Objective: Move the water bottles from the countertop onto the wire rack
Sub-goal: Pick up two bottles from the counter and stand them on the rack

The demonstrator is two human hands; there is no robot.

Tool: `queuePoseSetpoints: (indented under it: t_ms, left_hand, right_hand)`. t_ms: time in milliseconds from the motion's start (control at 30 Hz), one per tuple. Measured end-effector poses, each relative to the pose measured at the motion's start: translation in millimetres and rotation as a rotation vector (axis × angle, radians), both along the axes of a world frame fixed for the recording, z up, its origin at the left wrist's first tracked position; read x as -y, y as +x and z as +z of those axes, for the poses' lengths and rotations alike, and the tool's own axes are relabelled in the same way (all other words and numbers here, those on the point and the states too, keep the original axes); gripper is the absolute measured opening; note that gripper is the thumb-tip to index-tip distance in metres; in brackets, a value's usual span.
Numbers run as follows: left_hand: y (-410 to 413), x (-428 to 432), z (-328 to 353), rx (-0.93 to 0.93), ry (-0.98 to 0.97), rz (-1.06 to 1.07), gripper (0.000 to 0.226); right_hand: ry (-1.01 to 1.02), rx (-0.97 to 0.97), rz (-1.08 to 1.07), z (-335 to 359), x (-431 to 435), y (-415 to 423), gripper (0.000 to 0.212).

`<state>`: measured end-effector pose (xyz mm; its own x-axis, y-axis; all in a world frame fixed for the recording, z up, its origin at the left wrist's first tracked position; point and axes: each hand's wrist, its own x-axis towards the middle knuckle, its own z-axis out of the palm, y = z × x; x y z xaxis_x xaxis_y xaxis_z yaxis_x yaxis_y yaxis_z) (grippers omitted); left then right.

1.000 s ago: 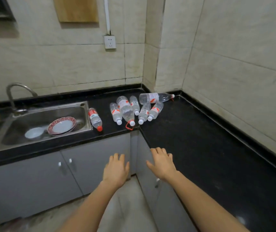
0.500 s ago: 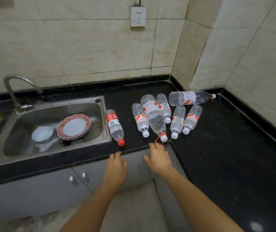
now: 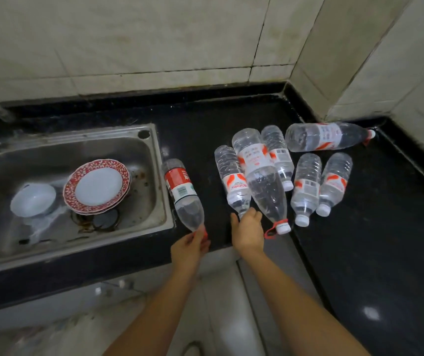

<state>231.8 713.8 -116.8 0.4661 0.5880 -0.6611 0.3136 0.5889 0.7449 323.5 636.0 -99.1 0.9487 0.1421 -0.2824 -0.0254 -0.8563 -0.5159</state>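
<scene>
Both forearms enter from 6 o'clock and reach forward over the front edge of the black countertop [image 3: 359,240], wrists straight, palms down. The left hand [image 3: 189,247] is at the cap end of a red-label bottle [image 3: 180,185] that lies on its side just beside the sink [image 3: 160,191], base toward 12 o'clock. Its fingers are curled and pinch the neck, with the red cap showing between them. The right hand [image 3: 248,231] lies at 3 o'clock of the left, thumb spread to 9 o'clock, fingers covering the cap of a small bottle [image 3: 232,181]. I cannot tell whether they grip it or only touch it. A large bottle [image 3: 261,176] lies against that small bottle at its 3 o'clock, resting partly on its neighbours, its cap just beside my right hand. Three more bottles lie beyond it, and one lies crosswise at 1 o'clock, near the tiled corner. All remain on the countertop. In the sink, a red-rimmed plate [image 3: 97,185] and a white bowl [image 3: 32,199].
</scene>
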Motion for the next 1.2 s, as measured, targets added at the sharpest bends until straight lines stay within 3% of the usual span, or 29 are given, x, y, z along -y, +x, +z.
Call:
queuePoseSetpoints:
  t_ms: [67, 167, 367, 533, 667, 867, 1067, 1200]
  left_hand:
    - [3, -1, 5, 0.061, -0.153, 0.042, 0.017]
    - [1, -4, 6, 0.047, -0.129, 0.065, 0.021]
    - [-28, -26, 31, -0.236, 0.500, -0.093, 0.022]
    - [-46, -51, 90, -0.180, 0.934, -0.204, 0.022]
    - [-45, -53, 122, -0.042, 1.147, -0.305, 0.024]
    - [-47, -36, 143, 0.055, 1.285, -0.436, 0.021]
    - [-57, -3, 170, 0.034, 1.306, -0.611, 0.038]
    - [-76, 40, 190, 0.136, 1.276, -0.733, 0.040]
  right_hand:
    - [0.020, -0.017, -0.048, -3, -3, 3, 0.040]
    - [0.016, -0.056, -0.030, 2, -4, 4, 0.042]
    - [-0.017, -0.044, 0.045, 35, 1, -18, 0.044]
    - [0.010, 0.083, 0.026, 79, 15, -35, 0.040]
    - [0.026, 0.171, 0.016, 109, 30, -38, 0.038]
    - [0.129, 0.214, 0.022, 127, 53, -57, 0.035]
    - [0.176, 0.229, -0.003, 152, 111, -78, 0.028]
    - [0.187, 0.261, -0.011, 174, 179, -114, 0.032]
